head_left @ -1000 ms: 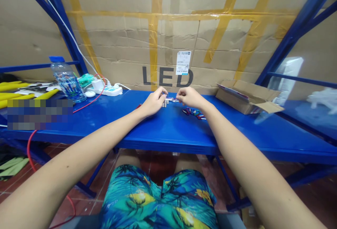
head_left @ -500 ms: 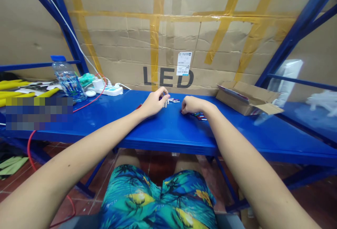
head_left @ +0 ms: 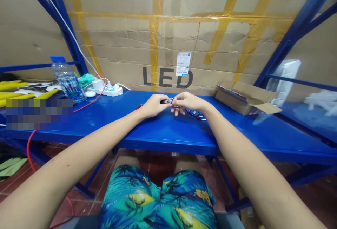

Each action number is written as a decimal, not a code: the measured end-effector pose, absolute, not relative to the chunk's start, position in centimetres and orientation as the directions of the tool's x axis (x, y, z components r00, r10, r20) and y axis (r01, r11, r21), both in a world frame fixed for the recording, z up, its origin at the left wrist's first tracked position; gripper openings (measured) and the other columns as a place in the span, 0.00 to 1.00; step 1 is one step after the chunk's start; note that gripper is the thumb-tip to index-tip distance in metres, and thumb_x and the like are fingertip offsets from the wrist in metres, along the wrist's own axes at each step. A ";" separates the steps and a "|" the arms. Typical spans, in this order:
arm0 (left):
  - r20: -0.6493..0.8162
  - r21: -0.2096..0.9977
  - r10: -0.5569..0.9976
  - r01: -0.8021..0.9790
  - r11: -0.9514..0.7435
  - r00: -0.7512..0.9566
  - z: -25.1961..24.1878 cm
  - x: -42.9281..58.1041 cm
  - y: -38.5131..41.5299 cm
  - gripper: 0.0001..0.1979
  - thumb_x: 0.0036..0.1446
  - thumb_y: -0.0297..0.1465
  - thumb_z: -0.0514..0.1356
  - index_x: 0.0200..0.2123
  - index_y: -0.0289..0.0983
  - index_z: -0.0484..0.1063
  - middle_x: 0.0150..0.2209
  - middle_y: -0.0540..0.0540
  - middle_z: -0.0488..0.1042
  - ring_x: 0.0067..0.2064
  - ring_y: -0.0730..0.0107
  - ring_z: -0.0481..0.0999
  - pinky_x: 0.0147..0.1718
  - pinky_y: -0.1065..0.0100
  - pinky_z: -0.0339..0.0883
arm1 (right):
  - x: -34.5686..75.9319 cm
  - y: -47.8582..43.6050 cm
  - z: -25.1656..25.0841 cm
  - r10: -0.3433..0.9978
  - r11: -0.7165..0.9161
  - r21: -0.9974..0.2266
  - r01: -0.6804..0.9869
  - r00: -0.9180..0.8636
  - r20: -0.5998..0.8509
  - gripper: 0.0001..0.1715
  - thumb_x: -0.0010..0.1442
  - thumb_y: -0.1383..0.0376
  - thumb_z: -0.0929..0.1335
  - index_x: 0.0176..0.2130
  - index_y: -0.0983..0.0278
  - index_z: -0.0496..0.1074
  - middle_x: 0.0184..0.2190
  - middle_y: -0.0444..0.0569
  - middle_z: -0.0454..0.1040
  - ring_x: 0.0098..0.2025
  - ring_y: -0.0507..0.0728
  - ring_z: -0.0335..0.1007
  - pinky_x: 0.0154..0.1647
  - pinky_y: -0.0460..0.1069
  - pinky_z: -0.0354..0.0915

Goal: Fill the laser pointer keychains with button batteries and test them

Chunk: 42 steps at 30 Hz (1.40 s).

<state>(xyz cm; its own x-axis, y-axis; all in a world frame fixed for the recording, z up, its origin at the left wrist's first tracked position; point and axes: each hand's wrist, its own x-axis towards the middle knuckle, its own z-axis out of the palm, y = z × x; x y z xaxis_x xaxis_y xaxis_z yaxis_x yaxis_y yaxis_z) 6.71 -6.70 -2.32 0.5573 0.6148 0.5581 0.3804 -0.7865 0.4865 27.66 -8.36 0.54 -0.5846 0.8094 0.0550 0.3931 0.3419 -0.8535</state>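
Over the middle of the desk [head_left: 168,130], the left hand [head_left: 154,105] and right hand [head_left: 188,101] are pinching opposite ends of a small clip [head_left: 167,101] between closed fingertips, likely bracing it, while loose clips [head_left: 196,113] are lying just beside the right hand.

Small silvery clip [head_left: 166,101], held just above blue bench [head_left: 163,130], heap of coloured clips [head_left: 197,114] lying just beside

The blue worktop [head_left: 163,130] is carrying a bottle [head_left: 68,81], a power strip [head_left: 109,90], small clips [head_left: 196,113] and an open box [head_left: 246,97].
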 end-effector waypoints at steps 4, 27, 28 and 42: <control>0.629 0.465 0.601 0.381 -0.799 0.494 -2.3 6.7 -6.7 0.07 0.57 0.33 0.61 0.30 0.35 0.75 0.26 0.52 0.71 0.29 0.73 0.65 0.31 0.69 0.57 | 27.6 -8.2 0.3 0.847 0.205 -0.949 0.242 -0.530 0.048 0.07 0.58 0.64 0.70 0.32 0.67 0.71 0.29 0.54 0.78 0.26 0.54 0.75 0.19 0.45 0.63; 0.624 0.495 0.648 0.421 -0.760 0.436 -2.4 6.8 -7.0 0.09 0.61 0.36 0.58 0.42 0.38 0.68 0.29 0.51 0.72 0.31 0.68 0.71 0.33 0.66 0.62 | 26.0 -7.2 -0.7 0.865 0.495 -0.693 0.524 -0.223 0.449 0.09 0.51 0.69 0.66 0.24 0.61 0.60 0.15 0.39 0.61 0.20 0.50 0.58 0.22 0.46 0.52; 0.613 0.481 0.641 0.426 -0.766 0.462 -2.4 6.8 -7.1 0.08 0.62 0.35 0.57 0.43 0.39 0.67 0.29 0.51 0.73 0.31 0.67 0.72 0.34 0.65 0.62 | 26.0 -7.2 -0.6 0.847 0.518 -0.645 0.561 -0.228 0.481 0.09 0.51 0.69 0.66 0.24 0.61 0.60 0.17 0.40 0.62 0.22 0.51 0.58 0.24 0.46 0.52; 0.597 0.262 0.603 0.583 -0.769 0.528 -2.7 7.0 -7.2 0.05 0.67 0.31 0.52 0.38 0.39 0.65 0.33 0.42 0.77 0.35 0.59 0.76 0.33 0.64 0.60 | 24.9 -8.4 -0.6 0.697 0.611 -0.217 0.761 -0.387 0.604 0.10 0.60 0.72 0.63 0.28 0.61 0.60 0.27 0.50 0.72 0.30 0.56 0.64 0.33 0.50 0.54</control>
<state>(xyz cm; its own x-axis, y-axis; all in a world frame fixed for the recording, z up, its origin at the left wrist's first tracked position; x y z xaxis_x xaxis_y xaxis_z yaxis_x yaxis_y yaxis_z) 6.97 -7.24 -2.72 0.5283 0.6035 0.5973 0.5827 -0.7693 0.2618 24.92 -8.35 -0.64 -0.3871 0.6966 0.6041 0.7615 0.6110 -0.2166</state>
